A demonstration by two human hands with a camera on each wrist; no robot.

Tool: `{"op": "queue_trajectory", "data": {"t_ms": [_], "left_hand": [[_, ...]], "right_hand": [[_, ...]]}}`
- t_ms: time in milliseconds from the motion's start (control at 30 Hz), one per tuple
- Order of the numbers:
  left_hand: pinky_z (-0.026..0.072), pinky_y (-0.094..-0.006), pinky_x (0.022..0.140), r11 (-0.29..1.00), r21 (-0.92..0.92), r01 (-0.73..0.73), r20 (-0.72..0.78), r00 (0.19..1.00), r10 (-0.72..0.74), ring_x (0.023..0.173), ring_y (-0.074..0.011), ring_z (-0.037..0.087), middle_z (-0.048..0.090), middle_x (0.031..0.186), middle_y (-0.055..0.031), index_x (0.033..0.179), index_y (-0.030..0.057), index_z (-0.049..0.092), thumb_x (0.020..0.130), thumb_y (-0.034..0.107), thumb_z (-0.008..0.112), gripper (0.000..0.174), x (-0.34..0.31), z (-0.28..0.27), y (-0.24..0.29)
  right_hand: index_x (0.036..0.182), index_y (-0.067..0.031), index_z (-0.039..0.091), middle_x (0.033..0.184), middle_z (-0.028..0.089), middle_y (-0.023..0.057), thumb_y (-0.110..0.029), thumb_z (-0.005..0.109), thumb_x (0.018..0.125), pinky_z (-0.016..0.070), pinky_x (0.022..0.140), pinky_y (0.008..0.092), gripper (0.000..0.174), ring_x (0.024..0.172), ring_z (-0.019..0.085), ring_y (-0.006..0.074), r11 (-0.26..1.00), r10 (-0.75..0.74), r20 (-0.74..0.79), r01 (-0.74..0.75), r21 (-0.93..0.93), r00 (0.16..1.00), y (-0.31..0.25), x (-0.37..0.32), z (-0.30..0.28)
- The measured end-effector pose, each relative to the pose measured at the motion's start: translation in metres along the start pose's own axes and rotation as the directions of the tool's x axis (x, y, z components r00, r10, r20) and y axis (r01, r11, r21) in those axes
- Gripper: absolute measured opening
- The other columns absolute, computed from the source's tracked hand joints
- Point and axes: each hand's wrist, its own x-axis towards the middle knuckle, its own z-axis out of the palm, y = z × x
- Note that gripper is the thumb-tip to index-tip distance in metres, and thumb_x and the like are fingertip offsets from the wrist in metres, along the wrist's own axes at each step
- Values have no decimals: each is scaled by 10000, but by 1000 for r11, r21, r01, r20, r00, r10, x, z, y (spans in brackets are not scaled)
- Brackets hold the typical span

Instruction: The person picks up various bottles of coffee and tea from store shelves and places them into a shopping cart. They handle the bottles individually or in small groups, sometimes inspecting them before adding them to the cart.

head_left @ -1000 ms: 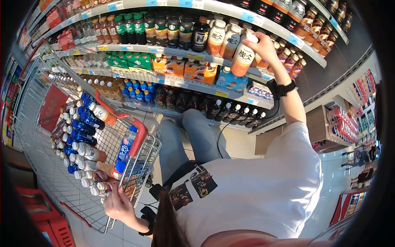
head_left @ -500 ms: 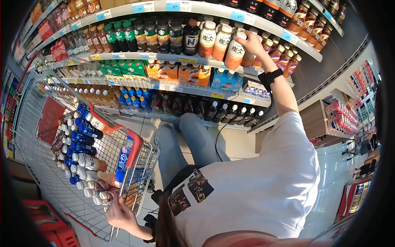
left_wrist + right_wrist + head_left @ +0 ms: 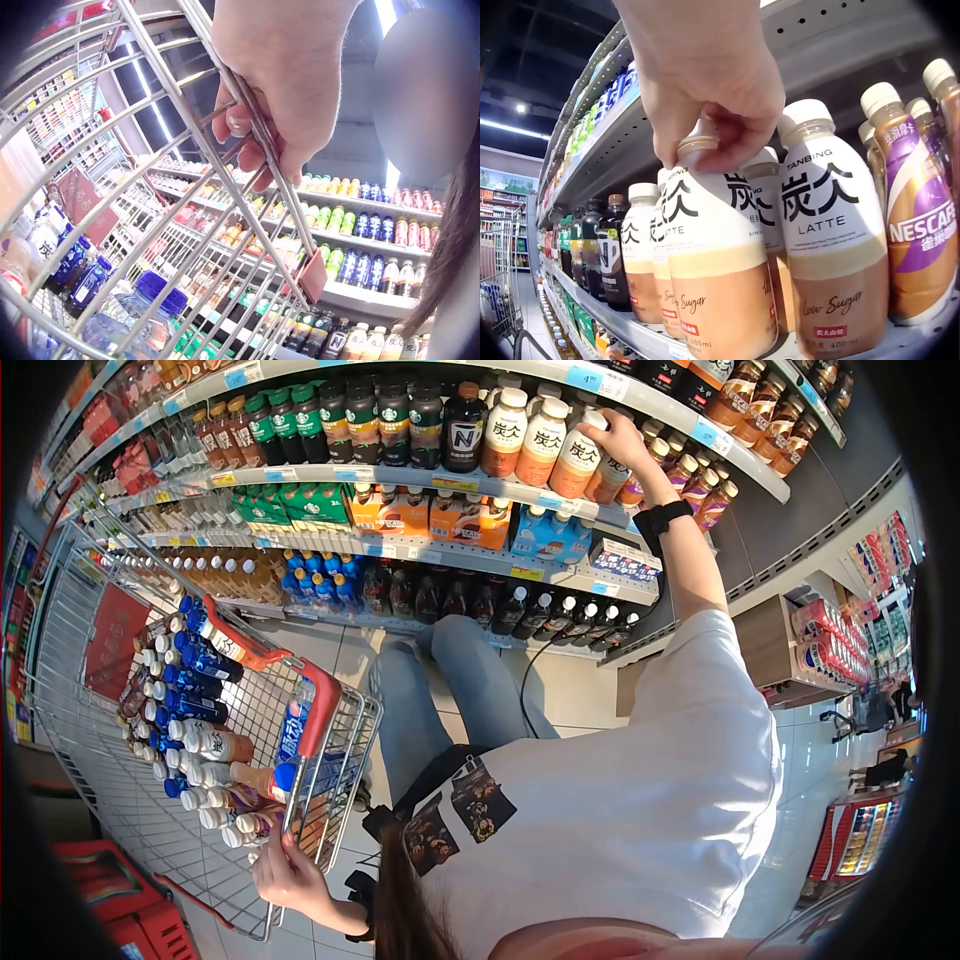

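Note:
My right hand (image 3: pixel 622 442) pinches a latte bottle (image 3: pixel 576 466) by its white-capped neck. The bottle has a white upper label with black characters and a tan lower half; it stands upright at the shelf's front, in line with similar bottles. In the right wrist view, fingers and thumb wrap around the neck of this bottle (image 3: pixel 718 255), and another latte bottle (image 3: pixel 832 240) stands to its right. My left hand (image 3: pixel 288 875) grips the top wire rim (image 3: pixel 298 217) of a shopping cart; curled fingertips show around the wire in the left wrist view.
The cart, with a red handle (image 3: pixel 322 710), holds many drinks, including blue bottles (image 3: pixel 195 705) and a large blue-capped water bottle (image 3: pixel 150 315). Dark bottles (image 3: pixel 463 430) and purple-labelled coffee bottles (image 3: pixel 915 202) flank the latte row. Boxed packs (image 3: pixel 470 518) sit one shelf below.
The latte bottle in my right hand has gone from out in front of the shelf back into line with its row. My left hand keeps its grip on the cart rim.

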Motion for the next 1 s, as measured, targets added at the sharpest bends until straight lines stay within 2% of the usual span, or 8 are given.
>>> {"op": "queue_trajectory", "data": {"t_ms": [267, 400, 600, 667, 833, 933, 967, 1000], "left_hand": [[368, -366, 505, 1000, -23, 9, -14, 1000, -10, 511, -274, 501, 596, 652, -100, 903, 27, 660, 859, 159, 581, 160, 1, -1, 2], [396, -334, 526, 1000, 2, 24, 29, 999, -24, 546, -231, 518, 661, 773, -69, 944, 54, 682, 846, 130, 595, 151, -3, -1, -3], [379, -347, 515, 1000, 8, 17, 8, 1000, -17, 536, -246, 512, 632, 727, -80, 927, 43, 672, 854, 142, 588, 149, 1, -2, 3], [347, -370, 496, 1000, -10, 3, -34, 999, -4, 501, -272, 490, 573, 628, -99, 896, 23, 655, 865, 165, 578, 165, 4, 0, 6], [345, -372, 492, 1000, -6, -22, -46, 999, 21, 498, -272, 484, 570, 627, -97, 907, 25, 659, 865, 163, 578, 166, 2, 1, 1], [345, -374, 491, 1000, -3, -28, -43, 999, 28, 500, -272, 483, 572, 634, -95, 913, 29, 662, 856, 162, 586, 164, 1, 2, 0], [346, -376, 491, 1000, 3, -25, -37, 999, 25, 501, -272, 483, 573, 637, -94, 915, 31, 663, 853, 162, 589, 163, 1, 1, 0], [357, -377, 497, 1000, -2, -2, -17, 1000, 2, 517, -277, 500, 584, 651, -94, 912, 34, 662, 847, 162, 592, 159, 1, 0, 1]], "right_hand": [[1062, 27, 577, 638, 604, 69, -436, 645, 781, 468, 599, 293, 545, 584, 597, 144, 995, 91, 181, -82, -55, 979, -8, 7, -8], [1010, 47, 575, 620, 598, 74, -428, 639, 793, 468, 595, 287, 526, 574, 598, 149, 992, 94, 77, -87, -90, 993, 5, 8, 1], [996, 60, 566, 628, 601, 110, -412, 649, 796, 475, 593, 295, 520, 577, 611, 175, 973, 149, 307, -85, -213, 940, -6, 20, -13], [860, 38, 596, 631, 606, 128, -436, 635, 802, 476, 595, 331, 480, 573, 609, 210, 973, 123, 260, -65, -220, 958, -16, 17, -16], [679, 17, 607, 562, 591, 118, -479, 622, 796, 479, 600, 363, 510, 575, 618, 235, 944, 167, 323, -56, -326, 931, -9, 24, -15], [615, 15, 589, 519, 576, 109, -500, 622, 788, 481, 598, 362, 544, 568, 622, 227, 938, 53, 258, 40, -344, 965, -4, 21, -11], [703, 25, 591, 559, 595, 119, -517, 618, 783, 490, 592, 360, 549, 574, 628, 248, 949, 130, 330, -20, -315, 935, -23, 13, -21], [877, 39, 609, 827, 649, 205, -613, 568, 759, 510, 718, 408, 663, 817, 642, 323, 913, 118, 219, -19, -408, 969, -9, 11, -8]]}}
